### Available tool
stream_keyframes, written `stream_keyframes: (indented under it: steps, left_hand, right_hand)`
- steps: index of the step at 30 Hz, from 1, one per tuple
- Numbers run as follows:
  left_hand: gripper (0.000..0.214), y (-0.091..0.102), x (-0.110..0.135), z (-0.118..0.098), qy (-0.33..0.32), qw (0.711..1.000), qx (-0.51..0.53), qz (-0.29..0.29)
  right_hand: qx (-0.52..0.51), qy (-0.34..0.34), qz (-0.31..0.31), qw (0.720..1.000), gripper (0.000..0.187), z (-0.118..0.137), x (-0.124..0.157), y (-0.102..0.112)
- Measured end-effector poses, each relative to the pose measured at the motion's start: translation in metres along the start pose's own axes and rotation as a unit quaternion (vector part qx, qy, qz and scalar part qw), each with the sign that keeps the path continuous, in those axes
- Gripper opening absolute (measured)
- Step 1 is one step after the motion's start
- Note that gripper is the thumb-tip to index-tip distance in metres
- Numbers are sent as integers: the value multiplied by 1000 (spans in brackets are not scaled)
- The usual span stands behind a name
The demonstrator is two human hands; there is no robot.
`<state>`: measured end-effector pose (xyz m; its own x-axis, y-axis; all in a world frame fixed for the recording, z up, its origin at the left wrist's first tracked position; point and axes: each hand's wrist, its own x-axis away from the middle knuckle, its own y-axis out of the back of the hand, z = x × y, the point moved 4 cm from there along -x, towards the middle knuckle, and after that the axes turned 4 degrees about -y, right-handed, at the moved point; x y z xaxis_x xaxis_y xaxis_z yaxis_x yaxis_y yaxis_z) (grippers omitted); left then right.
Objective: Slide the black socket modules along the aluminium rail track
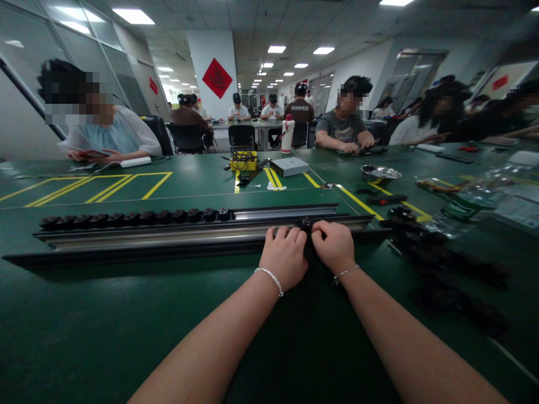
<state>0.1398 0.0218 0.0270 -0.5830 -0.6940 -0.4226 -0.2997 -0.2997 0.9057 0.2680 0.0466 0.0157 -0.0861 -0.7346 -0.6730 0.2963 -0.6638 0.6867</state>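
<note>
A long metal rail (168, 234) lies across the green table in front of me. Behind it runs a second rail (286, 213) with a row of several black round parts (138, 217) seated along its left half. My left hand (284, 255) and my right hand (334, 247) rest side by side on the near rail, fingers curled. Between their fingertips sits one small black part (305, 224), pinched from both sides on the rail. Each wrist wears a thin bracelet.
A heap of loose black parts (438, 264) lies to the right. A metal bowl (381, 173), a grey box (289, 165), a yellow case (244, 161) and a plastic bottle (463, 207) stand farther back. Other people sit along the table's far side.
</note>
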Motion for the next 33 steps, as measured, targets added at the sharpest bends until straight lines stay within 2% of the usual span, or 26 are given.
stream_keyframes:
  steps: [4, 13, 21, 33]
  left_hand:
    - [23, -5, -3, -3, 11, 1000, -9, -3]
    - [42, -9, 0, 7, -10, 1000, 26, 4]
    - [48, -11, 0, 9, -12, 999, 44, 7]
    - [53, -10, 0, 8, -20, 999, 48, 11]
  right_hand:
    - [7, -7, 9, 1000, 18, 0, 0, 0]
    - [13, -16, -4, 1000, 17, -2, 0, 1]
    - [11, -1, -19, 1000, 15, -6, -1, 1]
    - [22, -21, -35, 999, 15, -9, -1, 1]
